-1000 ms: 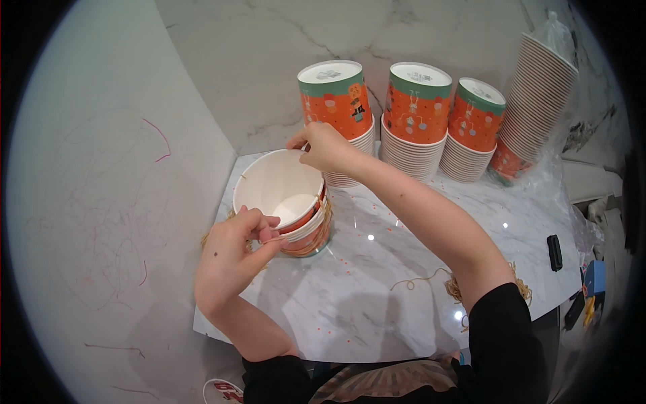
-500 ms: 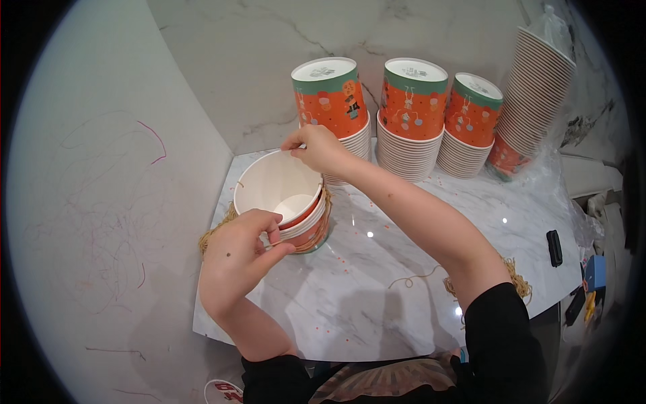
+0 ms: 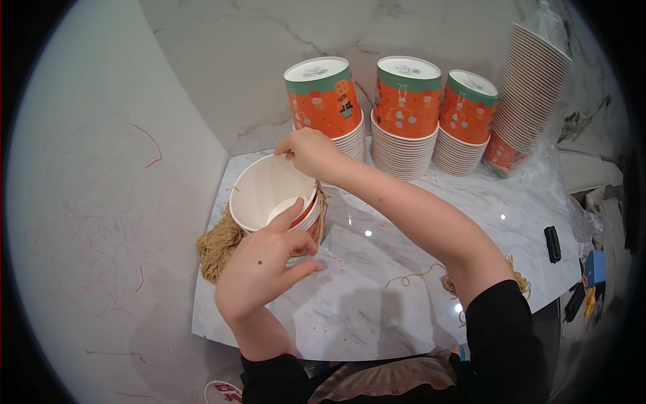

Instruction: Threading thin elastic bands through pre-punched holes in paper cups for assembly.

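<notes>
nested paper buckets (image 3: 254,195), white inside, stand mouth up at the left of the marbled table (image 3: 431,209), near the left wall (image 3: 108,202). the right hand (image 3: 311,153) is at their far rim, thumb and fingers bent close together; whether they clamp the rim or a strand, i cannot tell. the left hand (image 3: 264,259) is at the near side, thumb and forefinger spread apart, covering part of the rim; i cannot tell if it touches. the two hands are apart from each other. tan strands (image 3: 324,204) hang at the buckets' right side, and a thick tan bundle (image 3: 219,249) lies just left of them. on the far side stand three upside-down orange-and-green bucket stacks (image 3: 407,108), and at far right a taller, tilted stack (image 3: 531,81) in clear plastic. a black object (image 3: 552,244) lies right.
</notes>
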The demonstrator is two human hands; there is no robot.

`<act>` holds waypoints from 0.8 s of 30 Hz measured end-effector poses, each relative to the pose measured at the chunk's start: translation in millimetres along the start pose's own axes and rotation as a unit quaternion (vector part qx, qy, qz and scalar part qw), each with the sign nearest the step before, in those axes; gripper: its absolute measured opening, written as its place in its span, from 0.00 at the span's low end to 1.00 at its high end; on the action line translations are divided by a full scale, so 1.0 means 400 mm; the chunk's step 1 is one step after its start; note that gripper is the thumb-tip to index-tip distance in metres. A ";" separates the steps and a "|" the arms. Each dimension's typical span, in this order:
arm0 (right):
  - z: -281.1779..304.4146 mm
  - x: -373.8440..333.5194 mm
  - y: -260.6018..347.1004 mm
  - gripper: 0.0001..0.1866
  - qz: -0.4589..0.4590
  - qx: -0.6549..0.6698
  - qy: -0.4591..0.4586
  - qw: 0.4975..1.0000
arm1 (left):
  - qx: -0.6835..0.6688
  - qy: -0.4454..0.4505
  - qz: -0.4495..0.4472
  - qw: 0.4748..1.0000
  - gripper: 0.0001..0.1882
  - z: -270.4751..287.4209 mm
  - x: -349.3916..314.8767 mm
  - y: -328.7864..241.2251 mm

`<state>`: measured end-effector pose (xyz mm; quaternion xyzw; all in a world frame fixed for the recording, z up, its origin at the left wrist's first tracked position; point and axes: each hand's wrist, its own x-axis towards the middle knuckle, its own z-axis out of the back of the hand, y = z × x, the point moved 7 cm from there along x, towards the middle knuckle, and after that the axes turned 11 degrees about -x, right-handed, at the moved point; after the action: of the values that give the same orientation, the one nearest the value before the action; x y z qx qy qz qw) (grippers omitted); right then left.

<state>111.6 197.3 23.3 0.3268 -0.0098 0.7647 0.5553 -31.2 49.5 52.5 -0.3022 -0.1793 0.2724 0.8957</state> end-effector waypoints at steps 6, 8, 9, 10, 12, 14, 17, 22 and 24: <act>0.009 -0.006 0.008 0.12 0.008 -0.008 0.046 0.999 | -0.108 -0.141 0.044 0.983 0.12 0.076 -0.039 0.015; 0.015 -0.015 0.005 0.12 0.025 0.074 0.048 0.996 | -0.085 -0.252 0.013 0.964 0.18 0.135 -0.046 0.035; 0.017 -0.024 0.000 0.12 0.024 0.074 0.049 0.996 | -0.036 -0.247 0.047 0.967 0.21 0.149 -0.049 0.047; 0.015 -0.034 -0.009 0.13 0.000 0.105 0.064 0.992 | -0.036 -0.247 0.047 0.967 0.21 0.159 -0.056 0.058; 0.020 -0.053 -0.020 0.15 -0.024 0.137 0.079 0.987 | 0.086 -0.137 0.051 0.985 0.22 0.138 -0.055 0.084; 0.026 -0.073 -0.006 0.21 -0.022 0.101 0.124 0.987 | 0.036 -0.106 0.088 0.990 0.19 0.127 -0.049 0.111; 0.044 -0.101 0.009 0.19 -0.063 0.136 0.126 0.981 | 0.018 -0.069 0.067 0.995 0.16 0.101 -0.024 0.102; 0.047 -0.123 0.012 0.13 -0.009 0.090 0.031 0.995 | -0.004 -0.053 0.089 0.995 0.10 0.065 -0.002 0.084; 0.056 -0.125 0.020 0.12 0.009 0.073 0.005 0.997 | -0.006 -0.033 0.114 0.993 0.09 0.059 0.007 0.065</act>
<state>124.2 143.5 18.1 0.3626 0.0459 0.7699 0.5231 -50.5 79.1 54.1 -0.3172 -0.1745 0.3816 0.8505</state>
